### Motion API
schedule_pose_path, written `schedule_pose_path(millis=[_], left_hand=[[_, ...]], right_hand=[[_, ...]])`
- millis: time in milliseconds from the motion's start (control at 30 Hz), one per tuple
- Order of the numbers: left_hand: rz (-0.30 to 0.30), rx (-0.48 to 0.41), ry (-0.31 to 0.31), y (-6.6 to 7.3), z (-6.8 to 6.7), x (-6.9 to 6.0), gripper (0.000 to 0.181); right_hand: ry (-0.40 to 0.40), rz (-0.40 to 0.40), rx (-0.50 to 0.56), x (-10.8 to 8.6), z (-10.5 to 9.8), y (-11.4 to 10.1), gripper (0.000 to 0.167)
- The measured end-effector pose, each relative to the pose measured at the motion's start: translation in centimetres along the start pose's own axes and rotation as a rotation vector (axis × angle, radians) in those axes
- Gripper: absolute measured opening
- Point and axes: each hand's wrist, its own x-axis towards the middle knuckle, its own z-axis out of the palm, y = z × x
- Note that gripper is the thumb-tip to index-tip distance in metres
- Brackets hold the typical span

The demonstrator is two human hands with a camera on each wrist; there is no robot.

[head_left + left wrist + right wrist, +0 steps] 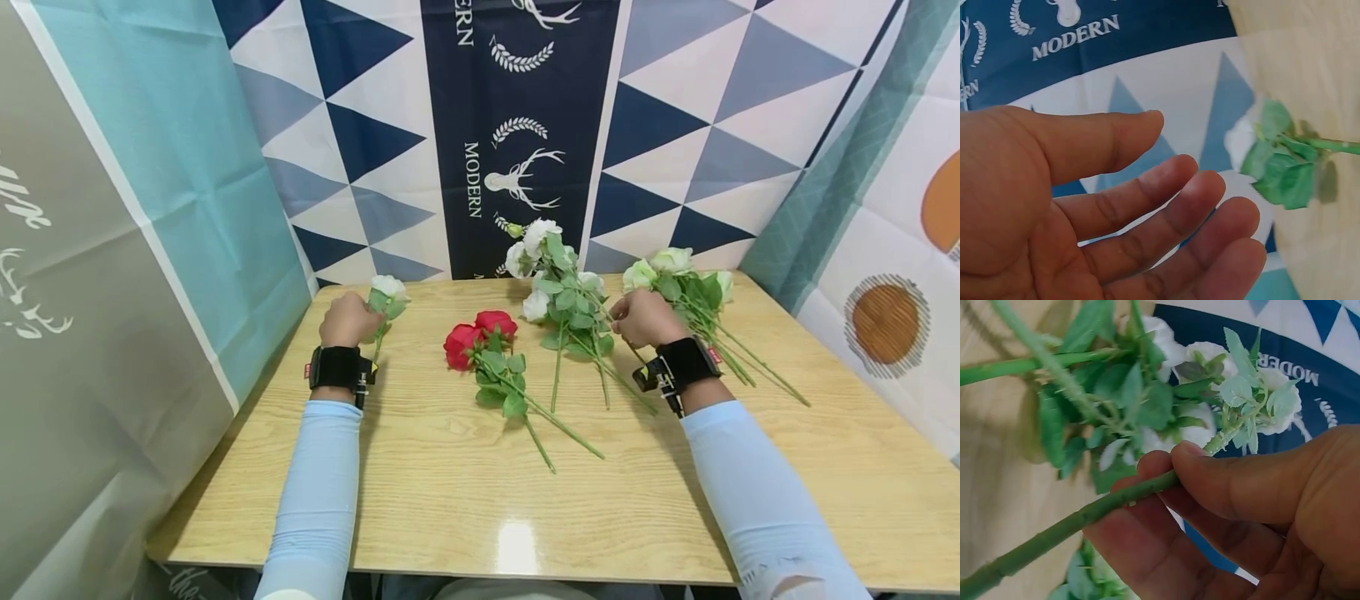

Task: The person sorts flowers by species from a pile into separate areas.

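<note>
My right hand (647, 318) pinches the green stem (1054, 534) of a white flower (542, 236) between thumb and fingers. Its bloom and leaves are raised above other white flowers (535, 306) lying on the table. At the far left, a single white rose (388, 288) with green leaves lies on the wood. Beside that rose is my left hand (348, 320). The left wrist view shows this hand's fingers extended and slightly bent, the thumb apart from them, and the rose's leaves (1285, 178) beyond the fingertips, untouched.
Two red roses (480, 337) lie mid-table, stems toward the front right. Pale greenish-white roses (671, 261) lie at the back right, close to my right hand. A patterned cloth (525, 167) hangs behind the wooden table (420, 492), with more cloth along both sides.
</note>
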Motion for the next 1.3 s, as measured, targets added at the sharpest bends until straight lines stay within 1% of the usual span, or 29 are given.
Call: schedule_pose_path(millis=[100, 167, 200, 333, 467, 533, 700, 800, 933, 1033, 1167, 1300], left_hand=[[-0.02, 0.02, -0.016, -0.5, 0.5, 0.4, 0.033], [-0.033, 0.03, -0.03, -0.7, 0.8, 0.5, 0.035], [-0.039, 0.031, -0.037, -0.9, 0.9, 0.5, 0.038], [-0.055, 0.039, -0.062, -1.2, 1.4, 0.7, 0.047], [-0.073, 0.043, -0.079, -1.7, 1.9, 1.0, 0.051], [-0.082, 0.046, -0.092, -2.0, 2.2, 1.3, 0.053], [-0.104, 0.06, -0.126, -2.5, 2.9, 1.7, 0.051], [-0.112, 0.065, -0.143, -2.7, 3.1, 1.8, 0.048], [-0.109, 0.062, -0.15, -2.9, 3.4, 1.6, 0.047], [-0.102, 0.057, -0.153, -3.0, 3.5, 1.5, 0.046], [-0.094, 0.06, -0.156, -3.0, 3.8, 1.4, 0.047], [-0.1, 0.071, -0.152, -3.0, 4.2, 1.6, 0.05]], right_hand=[[-0.035, 0.021, 0.041, 0.1, 0.2, 0.6, 0.018], [-0.061, 0.033, 0.065, 0.1, 0.4, 0.9, 0.024], [-0.074, 0.042, 0.074, 0.1, 0.4, 1.1, 0.03], [-0.139, 0.074, 0.098, 0.4, 0.8, 1.8, 0.028], [-0.164, 0.083, 0.107, 0.6, 1.1, 2.3, 0.025], [-0.18, 0.093, 0.107, 0.7, 1.3, 2.5, 0.015], [-0.21, 0.125, 0.12, 0.9, 1.6, 2.6, 0.02], [-0.21, 0.143, 0.135, 1.0, 1.6, 2.6, 0.012], [-0.208, 0.144, 0.13, 1.1, 1.6, 2.6, 0.011], [-0.199, 0.127, 0.109, 1.1, 1.6, 2.7, 0.016], [-0.174, 0.108, 0.08, 1.0, 1.2, 2.5, 0.028], [-0.15, 0.108, 0.072, 0.8, 0.7, 1.9, 0.029]])
